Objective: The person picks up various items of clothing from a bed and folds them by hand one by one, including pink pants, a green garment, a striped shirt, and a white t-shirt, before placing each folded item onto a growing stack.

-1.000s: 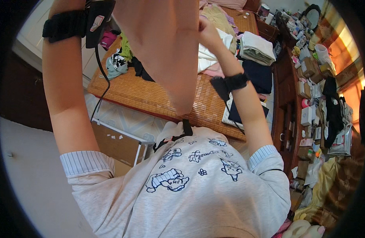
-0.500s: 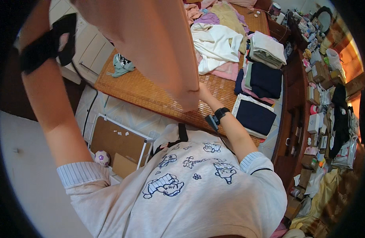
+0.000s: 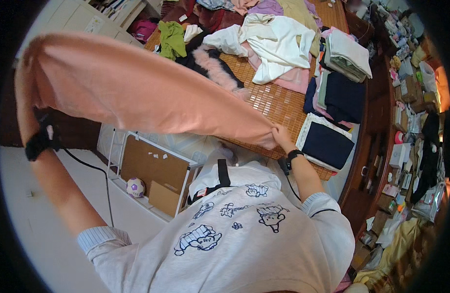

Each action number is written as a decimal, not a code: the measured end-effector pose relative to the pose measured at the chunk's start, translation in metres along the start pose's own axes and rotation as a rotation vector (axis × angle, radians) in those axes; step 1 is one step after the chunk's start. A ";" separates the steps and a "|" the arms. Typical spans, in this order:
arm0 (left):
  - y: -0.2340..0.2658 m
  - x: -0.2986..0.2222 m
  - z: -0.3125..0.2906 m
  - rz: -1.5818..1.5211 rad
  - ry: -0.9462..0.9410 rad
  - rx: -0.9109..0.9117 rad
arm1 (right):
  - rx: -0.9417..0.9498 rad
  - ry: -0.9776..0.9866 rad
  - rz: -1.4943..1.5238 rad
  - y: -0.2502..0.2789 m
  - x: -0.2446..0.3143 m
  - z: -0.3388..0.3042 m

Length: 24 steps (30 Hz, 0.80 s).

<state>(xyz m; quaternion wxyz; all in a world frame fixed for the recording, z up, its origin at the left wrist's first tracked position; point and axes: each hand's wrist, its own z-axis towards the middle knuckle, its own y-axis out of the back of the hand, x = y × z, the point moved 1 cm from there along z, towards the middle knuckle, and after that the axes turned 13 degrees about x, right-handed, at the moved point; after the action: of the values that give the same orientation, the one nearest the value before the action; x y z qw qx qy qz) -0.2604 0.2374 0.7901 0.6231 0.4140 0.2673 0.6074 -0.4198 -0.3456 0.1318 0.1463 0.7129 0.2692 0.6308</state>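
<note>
A salmon-pink cloth (image 3: 151, 93), its garment kind not clear, stretches in the air between my two hands and sags along its lower edge. My left hand (image 3: 27, 100), raised at the far left, grips one end; folds of the cloth cover most of its fingers. The other end is pinched at its corner by my right hand (image 3: 282, 136), over the near edge of the bed mat. Close to my right hand lies a stack of folded clothes (image 3: 327, 146) with a dark navy piece on top.
Loose clothes, among them a white top (image 3: 278, 46) and a green piece (image 3: 172, 40), lie on the woven bed mat (image 3: 269, 105). More folded stacks (image 3: 349, 56) line its right side. A framed board (image 3: 151, 166) and a small ball (image 3: 135, 187) are at lower left; a cluttered shelf stands right.
The cloth has gone from hanging upright before me to a long sideways spread. My left hand has come down; my right hand has moved slightly right and down.
</note>
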 end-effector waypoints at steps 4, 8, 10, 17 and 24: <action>-0.160 -0.043 -0.060 -0.598 0.290 0.263 | 0.010 -0.220 -0.190 0.030 -0.030 -0.034; -0.301 -0.003 -0.110 -0.719 0.476 0.590 | 0.157 -0.375 -0.374 0.045 -0.016 -0.046; -0.386 0.000 -0.143 -1.119 0.557 0.569 | 0.261 -0.416 -0.479 0.053 -0.008 -0.045; -0.578 0.034 -0.215 -1.231 0.505 0.786 | 0.395 -0.605 -0.550 0.055 0.027 0.003; -0.662 0.035 -0.222 -0.786 0.346 0.865 | 0.473 -0.732 -0.615 0.024 -0.006 0.048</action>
<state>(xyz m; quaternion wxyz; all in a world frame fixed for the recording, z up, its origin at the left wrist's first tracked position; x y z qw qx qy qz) -0.0877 0.3673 0.1255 0.5235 0.3952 0.7200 0.2265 -0.3684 -0.3620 0.1318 0.2439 0.7880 0.5321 0.1908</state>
